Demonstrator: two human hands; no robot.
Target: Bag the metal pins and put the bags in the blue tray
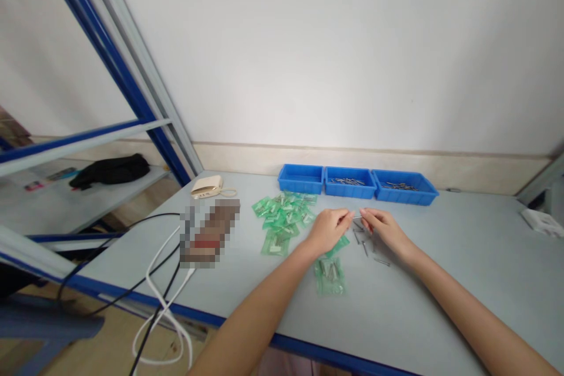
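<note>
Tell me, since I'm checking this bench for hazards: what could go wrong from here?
The thin metal piece between the left hand and right hand might slip and drop. The loose metal pieces near them could get knocked away. The white cable looping over the table edge might snag.

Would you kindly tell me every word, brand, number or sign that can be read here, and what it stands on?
No text is readable.
Translucent green plastic packets: pale patches, too small to read.
Cream-coloured boxy device: tiny dark marks, unreadable.
Brown pixelated object: too blurred to read.
Blue rectangular plastic bins: no lettering visible.
</note>
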